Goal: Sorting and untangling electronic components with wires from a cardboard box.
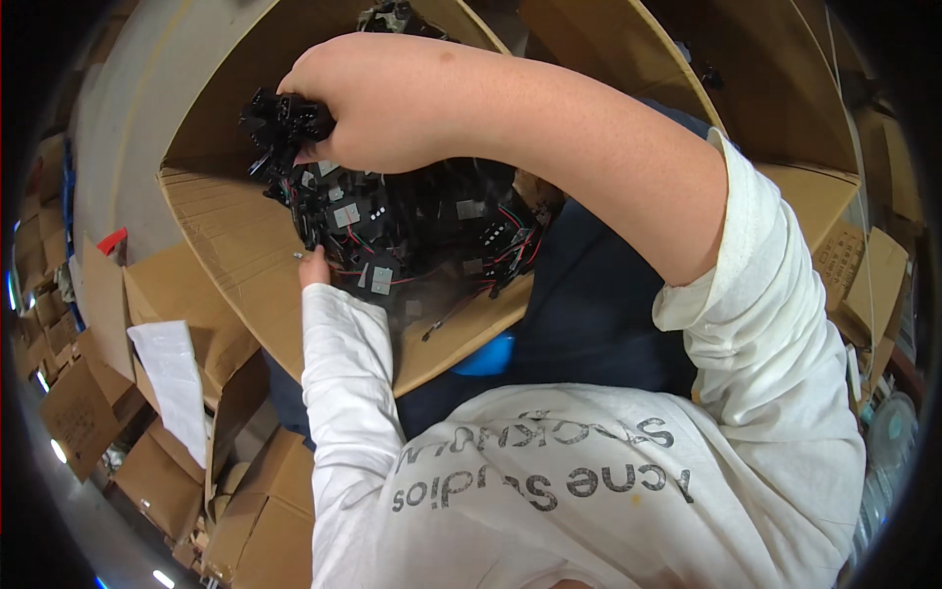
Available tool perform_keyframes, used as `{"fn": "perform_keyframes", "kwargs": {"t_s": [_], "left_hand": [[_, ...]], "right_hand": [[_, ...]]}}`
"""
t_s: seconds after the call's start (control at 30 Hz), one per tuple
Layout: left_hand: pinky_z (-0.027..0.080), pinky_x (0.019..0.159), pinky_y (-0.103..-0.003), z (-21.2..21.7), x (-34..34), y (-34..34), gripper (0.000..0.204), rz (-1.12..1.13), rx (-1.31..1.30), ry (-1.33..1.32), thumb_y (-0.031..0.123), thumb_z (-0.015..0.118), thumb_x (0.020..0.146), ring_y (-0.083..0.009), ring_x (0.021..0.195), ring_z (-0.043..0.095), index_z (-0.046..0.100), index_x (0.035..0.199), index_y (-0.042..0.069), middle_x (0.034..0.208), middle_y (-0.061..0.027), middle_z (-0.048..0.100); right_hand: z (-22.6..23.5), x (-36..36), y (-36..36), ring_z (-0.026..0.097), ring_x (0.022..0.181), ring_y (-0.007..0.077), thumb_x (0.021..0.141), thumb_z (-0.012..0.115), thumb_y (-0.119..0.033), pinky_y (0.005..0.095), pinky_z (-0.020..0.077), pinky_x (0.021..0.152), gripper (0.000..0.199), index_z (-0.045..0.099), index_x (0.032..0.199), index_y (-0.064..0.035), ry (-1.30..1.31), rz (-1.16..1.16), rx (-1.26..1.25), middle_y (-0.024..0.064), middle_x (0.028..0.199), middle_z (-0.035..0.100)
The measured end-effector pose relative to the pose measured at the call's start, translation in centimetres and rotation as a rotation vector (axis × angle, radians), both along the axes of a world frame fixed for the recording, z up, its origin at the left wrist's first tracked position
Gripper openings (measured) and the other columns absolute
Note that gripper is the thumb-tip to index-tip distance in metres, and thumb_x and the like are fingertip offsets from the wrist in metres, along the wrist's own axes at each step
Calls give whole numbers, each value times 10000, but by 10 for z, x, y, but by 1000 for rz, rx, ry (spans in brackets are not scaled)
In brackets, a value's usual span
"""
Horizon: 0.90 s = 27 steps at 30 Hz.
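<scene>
On the far left I see stacked brown cardboard boxes (88, 412) with matte, creased flaps, and a white paper sheet (177, 378) lying on one. To the right of them stands the large open carton (235, 236), its corrugated flap rough and ribbed. My left hand (314, 267) comes up in a white sleeve; only a part of it shows at the carton's inner edge, so I cannot tell its grip. Inside the carton lies a tangled heap of black plastic parts with thin red and green wires (412, 231). My right hand (392, 103) reaches over from the right, fingers pressed together around a black angular connector piece (280, 123) above the heap's left side.
</scene>
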<state>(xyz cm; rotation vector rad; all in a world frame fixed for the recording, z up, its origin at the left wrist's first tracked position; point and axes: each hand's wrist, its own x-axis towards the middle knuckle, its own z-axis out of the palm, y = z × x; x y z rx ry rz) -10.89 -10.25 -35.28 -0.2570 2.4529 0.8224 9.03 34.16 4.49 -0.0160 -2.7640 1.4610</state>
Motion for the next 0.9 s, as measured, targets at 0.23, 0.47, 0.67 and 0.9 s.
{"fn": "perform_keyframes", "kwargs": {"t_s": [0.23, 0.47, 0.67, 0.9], "left_hand": [[405, 533, -355, 218, 57, 105, 450, -62, 318, 5, 426, 594, 1024, -149, 557, 475, 581, 795, 39, 646, -5, 518], [425, 629, -316, 314, 127, 123, 352, -485, -99, 677, 339, 597, 1033, -134, 678, 479, 567, 911, 10, 725, -42, 533], [400, 558, -232, 369, 145, 143, 236, -280, 276, 100, 235, 696, 982, -62, 606, 482, 576, 896, 51, 753, 11, 578], [564, 899, -384, 393, 164, 215, 139, -328, 980, 212, 93, 605, 1015, -192, 924, 666, 564, 1107, -3, 1012, -88, 643]], "right_hand": [[-15, 5, 4, 674, 960, 372, 910, 706, -157, 420, 541, 864, 223, 707, 1072, -4, 31, -29, 47, 182, 978, 717], [-7, 24, 5, 678, 930, 364, 911, 705, -176, 428, 533, 835, 209, 703, 1022, 1, 51, -54, 57, 178, 936, 712], [-31, 23, -4, 680, 926, 356, 893, 734, -222, 426, 533, 858, 286, 696, 1103, -32, 459, -149, 279, 157, 938, 713], [-20, 24, -25, 676, 960, 377, 893, 746, -222, 399, 536, 829, 318, 649, 1119, -19, 264, 15, -292, 190, 997, 709]]}}
